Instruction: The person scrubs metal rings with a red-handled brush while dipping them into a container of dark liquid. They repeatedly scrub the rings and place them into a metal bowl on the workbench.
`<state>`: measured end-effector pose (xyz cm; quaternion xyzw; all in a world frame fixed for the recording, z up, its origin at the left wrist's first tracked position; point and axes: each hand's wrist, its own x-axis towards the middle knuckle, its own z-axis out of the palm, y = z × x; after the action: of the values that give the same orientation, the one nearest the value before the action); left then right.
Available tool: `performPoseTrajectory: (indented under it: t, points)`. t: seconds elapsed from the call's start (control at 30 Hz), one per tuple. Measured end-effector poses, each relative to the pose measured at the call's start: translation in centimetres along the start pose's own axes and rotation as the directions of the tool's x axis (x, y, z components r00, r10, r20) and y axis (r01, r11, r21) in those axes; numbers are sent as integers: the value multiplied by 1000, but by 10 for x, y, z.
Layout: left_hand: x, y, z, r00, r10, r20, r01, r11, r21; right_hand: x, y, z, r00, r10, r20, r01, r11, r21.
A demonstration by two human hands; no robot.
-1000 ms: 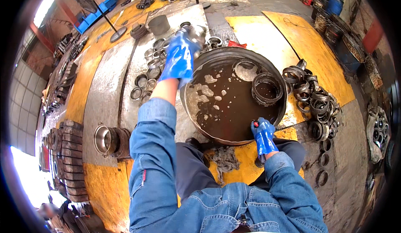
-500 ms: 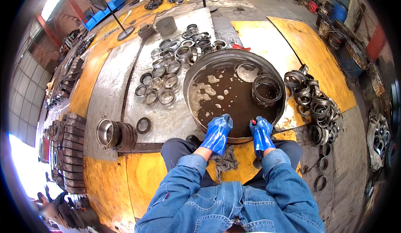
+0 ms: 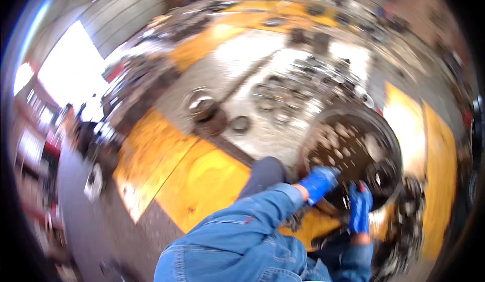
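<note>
Both hands are seen in blue gloves at the near rim of a wide, round metal basin (image 3: 353, 145): the left hand (image 3: 318, 183) is laid against the rim with its fingers drawn together, and the right hand (image 3: 359, 209) is set just beside it at the same edge, apparently curled over the lip, though the blur does not allow a true grip to be confirmed for either. The basin, which sits on the floor directly ahead of the knees, is judged to be heavy and stiff, being steel and part-filled with dark, oily liquid with pale patches floating on it; it is likely to be slippery at the rim and prone to slopping if tilted, so it would best be taken at two opposite points of the rim and kept level. A dark ring part (image 3: 381, 173) is seen lying inside the basin near the right hand. The floor (image 3: 202, 181) is painted in yellow patches worn to grey. Beyond the basin a grey metal sheet (image 3: 273, 80) is covered with rows of round bearing-like rings (image 3: 278, 97), and a larger shiny hub (image 3: 201, 104) stands at its left edge. More parts are heaped on the right, too blurred to be told apart. Daylight enters through a wide opening (image 3: 70, 65) at the left.
</note>
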<state>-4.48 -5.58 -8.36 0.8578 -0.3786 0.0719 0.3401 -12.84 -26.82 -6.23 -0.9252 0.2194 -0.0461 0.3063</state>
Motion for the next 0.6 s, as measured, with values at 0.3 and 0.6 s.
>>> performPoseTrajectory:
  t: [0.3,0.6]
  points:
    - [28,11,13,768,-380,516,231,915,330,25,27,21,993,-90,83,43,891,452]
    - [32,-4,31,793,-344,502,232,934,273,47,34,15,996,-91,9,79,900,430]
